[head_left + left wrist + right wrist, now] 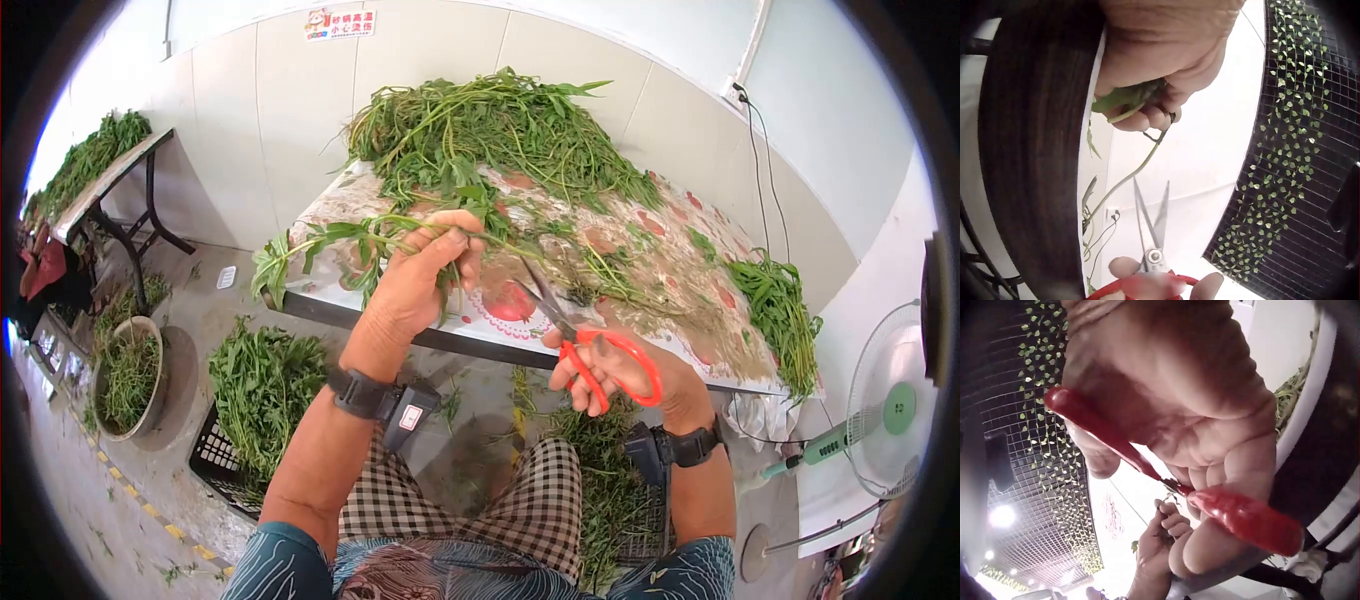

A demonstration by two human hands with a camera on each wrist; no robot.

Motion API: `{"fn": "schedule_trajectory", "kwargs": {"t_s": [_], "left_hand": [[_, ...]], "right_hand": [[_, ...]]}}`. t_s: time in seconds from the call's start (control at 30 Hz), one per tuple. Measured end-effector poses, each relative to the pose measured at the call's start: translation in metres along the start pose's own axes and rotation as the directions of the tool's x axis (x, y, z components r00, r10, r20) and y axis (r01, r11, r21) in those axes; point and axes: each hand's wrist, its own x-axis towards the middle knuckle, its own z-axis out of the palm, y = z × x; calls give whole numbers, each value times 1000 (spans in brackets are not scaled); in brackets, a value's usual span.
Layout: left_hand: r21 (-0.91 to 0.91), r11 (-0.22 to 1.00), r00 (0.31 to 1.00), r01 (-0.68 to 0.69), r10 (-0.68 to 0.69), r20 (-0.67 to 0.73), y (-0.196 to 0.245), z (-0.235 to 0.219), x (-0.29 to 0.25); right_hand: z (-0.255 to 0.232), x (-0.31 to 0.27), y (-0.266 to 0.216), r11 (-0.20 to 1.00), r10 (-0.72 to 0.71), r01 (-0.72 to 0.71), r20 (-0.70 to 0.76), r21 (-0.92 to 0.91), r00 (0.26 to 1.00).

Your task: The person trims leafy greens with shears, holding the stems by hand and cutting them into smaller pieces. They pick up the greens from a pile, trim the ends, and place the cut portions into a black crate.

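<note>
My left hand (pixel 408 275) pinches a leafy green stem (pixel 345 231) above the table's front edge, its leaves hanging out to the left. From those fingers a thin bare stalk (pixel 1134 173) runs down in the left wrist view. Red-handled scissors (pixel 603 338) are in my right hand (pixel 630 372), fingers and thumb through the handle loops. The blades (pixel 1147 224) stand apart and point toward the left hand, just short of its fingertips. In the right wrist view the red handles (pixel 1244 519) are spread wide across the palm.
A large heap of greens (pixel 500 130) lies at the back of the table (pixel 480 325), with trimmings scattered in front. Another bunch (pixel 775 310) hangs over the right edge. Crates of greens (pixel 262 390) flank my knees. A basin (pixel 150 385) stands left, a fan (pixel 885 410) right.
</note>
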Motion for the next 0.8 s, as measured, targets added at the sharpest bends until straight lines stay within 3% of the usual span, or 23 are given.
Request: {"fn": "schedule_trajectory", "kwargs": {"t_s": [0.13, 0.2, 0.4, 0.5, 0.6, 0.7, 0.8], "left_hand": [[-7, 995, 992, 95, -94, 81, 5, 4, -5], [47, 996, 988, 76, -81, 129, 4, -2, -3], [126, 991, 991, 35, -51, 127, 5, 2, -5], [79, 996, 992, 36, -45, 116, 4, 1, -5], [-11, 996, 992, 87, -86, 94, 4, 1, -3], [-33, 995, 995, 91, -90, 47, 5, 3, -3], [-14, 997, 997, 75, -74, 35, 4, 5, -4]], "right_hand": [[4, 14, 16, 988, -89, 91, -26, 124, 996], [9, 14, 20, 974, -165, 173, -66, 146, 984], [13, 1, 14, 993, -116, 114, -51, -41, 992], [11, -9, 19, 997, -75, 75, -32, -8, 997], [17, -22, 28, 983, -84, 73, 61, 166, 995], [20, -26, 45, 876, 17, -62, 97, 479, 995], [21, -28, 52, 880, -117, 70, 71, 470, 991]]}}
